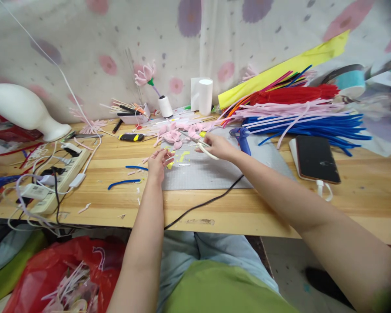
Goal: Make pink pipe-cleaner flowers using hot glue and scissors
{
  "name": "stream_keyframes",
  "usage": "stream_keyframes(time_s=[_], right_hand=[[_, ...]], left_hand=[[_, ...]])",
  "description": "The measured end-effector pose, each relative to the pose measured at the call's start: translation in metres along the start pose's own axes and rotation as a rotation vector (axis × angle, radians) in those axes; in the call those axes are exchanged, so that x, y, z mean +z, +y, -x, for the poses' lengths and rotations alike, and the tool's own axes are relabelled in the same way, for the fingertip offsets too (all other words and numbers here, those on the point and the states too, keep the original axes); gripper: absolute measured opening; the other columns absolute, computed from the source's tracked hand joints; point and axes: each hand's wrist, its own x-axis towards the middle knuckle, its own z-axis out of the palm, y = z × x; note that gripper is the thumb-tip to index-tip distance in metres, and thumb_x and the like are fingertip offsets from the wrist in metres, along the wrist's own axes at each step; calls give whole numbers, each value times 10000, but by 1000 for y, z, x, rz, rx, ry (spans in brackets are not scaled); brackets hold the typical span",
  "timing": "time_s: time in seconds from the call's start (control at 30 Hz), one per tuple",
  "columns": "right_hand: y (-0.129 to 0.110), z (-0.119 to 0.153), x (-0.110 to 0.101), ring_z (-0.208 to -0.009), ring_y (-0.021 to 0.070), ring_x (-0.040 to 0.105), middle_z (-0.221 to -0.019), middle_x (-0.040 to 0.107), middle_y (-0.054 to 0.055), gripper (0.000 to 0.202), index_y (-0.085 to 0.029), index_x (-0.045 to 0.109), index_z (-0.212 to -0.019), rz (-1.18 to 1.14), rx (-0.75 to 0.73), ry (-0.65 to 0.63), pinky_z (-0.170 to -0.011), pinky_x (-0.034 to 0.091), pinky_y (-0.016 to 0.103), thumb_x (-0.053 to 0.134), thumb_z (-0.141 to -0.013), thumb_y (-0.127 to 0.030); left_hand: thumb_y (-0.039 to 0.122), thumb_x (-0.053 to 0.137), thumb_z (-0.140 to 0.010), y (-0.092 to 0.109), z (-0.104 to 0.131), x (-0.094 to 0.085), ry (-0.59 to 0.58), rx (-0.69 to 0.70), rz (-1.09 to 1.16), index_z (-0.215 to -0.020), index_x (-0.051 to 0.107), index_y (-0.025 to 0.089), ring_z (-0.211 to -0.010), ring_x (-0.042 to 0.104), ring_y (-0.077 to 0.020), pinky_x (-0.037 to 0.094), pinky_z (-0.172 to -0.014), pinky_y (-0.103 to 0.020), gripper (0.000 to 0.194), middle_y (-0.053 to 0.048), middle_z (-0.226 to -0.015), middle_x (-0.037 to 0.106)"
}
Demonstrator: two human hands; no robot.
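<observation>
My right hand [217,146] grips a pair of scissors [207,151] with pale handles; their blades point up and left over pink fuzzy petal shapes [172,135]. My left hand [158,163] is at the left edge of the grey cutting mat [208,176], its fingers curled together. Whatever it may pinch is too small to make out. Small yellow scraps [184,155] lie on the mat beside its fingertips. A yellow-and-black utility knife [130,137] rests on the wood beyond my left hand.
A blue glue gun [242,140] stands right of my right hand, and a black cable [205,203] crosses the table's front. Bundles of blue pipe cleaners [306,126] and a phone [316,158] lie right. A power strip [61,182] sits left. A pink flower [146,74] stands behind.
</observation>
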Motion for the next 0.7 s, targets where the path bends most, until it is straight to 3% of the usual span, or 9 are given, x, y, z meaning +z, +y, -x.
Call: stream_keyframes(time_s=[0.13,0.23,0.43,0.7], right_hand=[[28,13,1,-617,121,448,-686,556,-12,476,-198,477,-749,-50,85,70,-550,283,243,598,-631,-644],[33,21,6,-628,126,472,-704,573,-12,459,-205,478,-791,-37,66,53,-551,299,237,591,-647,-626],[8,30,12,-658,147,520,-786,627,15,416,-214,498,-876,81,-67,-79,-558,303,241,565,-700,-585],[-4,27,16,-642,150,519,-802,640,30,409,-208,507,-916,180,-138,-98,-559,277,245,535,-731,-571]], left_hand=[[300,726,-521,-5,3,8,-62,-26,-32,-716,568,148,-629,639,-126,508,-591,-240,294,23,-596,595],[309,734,-513,-9,7,15,-96,-36,-43,-719,565,147,-608,624,-112,507,-578,-234,311,27,-602,590],[327,706,-549,-13,13,22,-174,-26,-43,-746,554,160,-600,618,-102,512,-581,-233,300,39,-612,569],[313,672,-552,-13,8,17,-126,4,-51,-690,511,166,-601,616,-103,511,-571,-232,258,40,-617,549]])
